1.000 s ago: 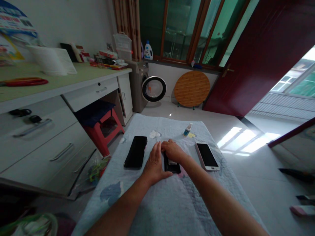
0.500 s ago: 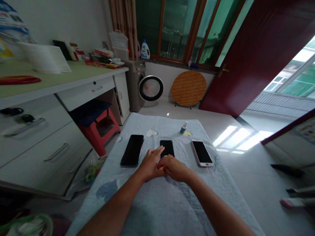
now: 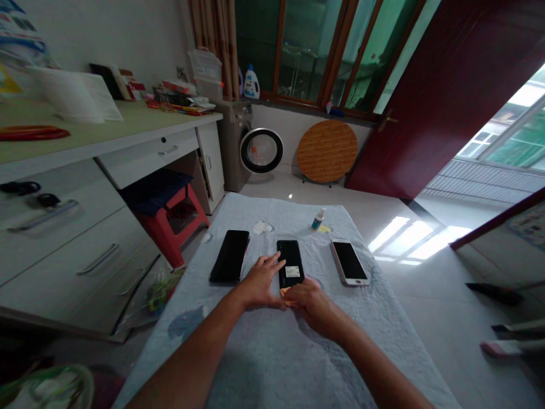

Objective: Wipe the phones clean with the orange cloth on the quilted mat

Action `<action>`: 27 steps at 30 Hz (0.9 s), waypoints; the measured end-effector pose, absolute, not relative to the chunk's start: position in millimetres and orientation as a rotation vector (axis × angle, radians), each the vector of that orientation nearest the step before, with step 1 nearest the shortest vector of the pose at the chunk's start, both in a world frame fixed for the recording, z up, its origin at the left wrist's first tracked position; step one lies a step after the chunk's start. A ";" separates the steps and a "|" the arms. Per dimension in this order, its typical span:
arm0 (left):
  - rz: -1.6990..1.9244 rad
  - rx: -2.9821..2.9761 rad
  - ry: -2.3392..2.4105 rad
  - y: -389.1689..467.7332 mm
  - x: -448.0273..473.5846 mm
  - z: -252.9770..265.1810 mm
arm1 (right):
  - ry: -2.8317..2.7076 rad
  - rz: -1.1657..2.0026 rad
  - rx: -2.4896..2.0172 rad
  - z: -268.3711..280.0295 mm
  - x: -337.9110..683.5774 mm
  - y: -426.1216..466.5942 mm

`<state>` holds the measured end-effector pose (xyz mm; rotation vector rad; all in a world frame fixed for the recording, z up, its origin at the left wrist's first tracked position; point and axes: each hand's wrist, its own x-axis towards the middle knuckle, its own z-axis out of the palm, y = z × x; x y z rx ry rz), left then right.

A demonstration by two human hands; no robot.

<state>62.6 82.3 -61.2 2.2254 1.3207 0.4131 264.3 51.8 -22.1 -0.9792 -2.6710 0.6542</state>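
Observation:
A black smartphone [image 3: 290,254] lies back up on the cloth-covered table, with a pale label on its lower half. My left hand [image 3: 260,281] holds it from the left, fingers spread along its edge and thumb by its bottom end. An orange wiping cloth [image 3: 286,293] is pinched in my right hand [image 3: 310,301] at the phone's bottom end; much of the cloth is hidden under the fingers. To the left rests a larger dark phone [image 3: 230,257], and to the right a white-framed phone [image 3: 349,262]. Behind them stands a small spray bottle [image 3: 317,220].
A light blue patterned cloth [image 3: 272,358] covers the table. Left are a white desk [image 3: 145,149] and a red stool [image 3: 170,221]. Beyond the table are a washing machine with its door ajar [image 3: 261,150], a round wooden tabletop [image 3: 327,150] and a dark red door [image 3: 409,96].
My right hand has moved right and toward me, down to the phone's bottom end, baring the label and showing more orange cloth. My left hand stays by the phone, its fingers more spread.

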 end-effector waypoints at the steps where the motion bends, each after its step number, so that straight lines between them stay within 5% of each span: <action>1: 0.422 2.224 1.328 82.4 62.9 -61.7 | -2.660 0.655 -0.985 -22.8 268.1 51.4; 11: 0.481 2.226 1.431 78.1 67.8 -61.6 | -2.434 0.681 -1.171 -22.9 306.1 59.5; 27: 0.485 2.233 1.477 75.5 72.0 -58.1 | -2.414 0.251 -1.364 -60.0 263.5 138.3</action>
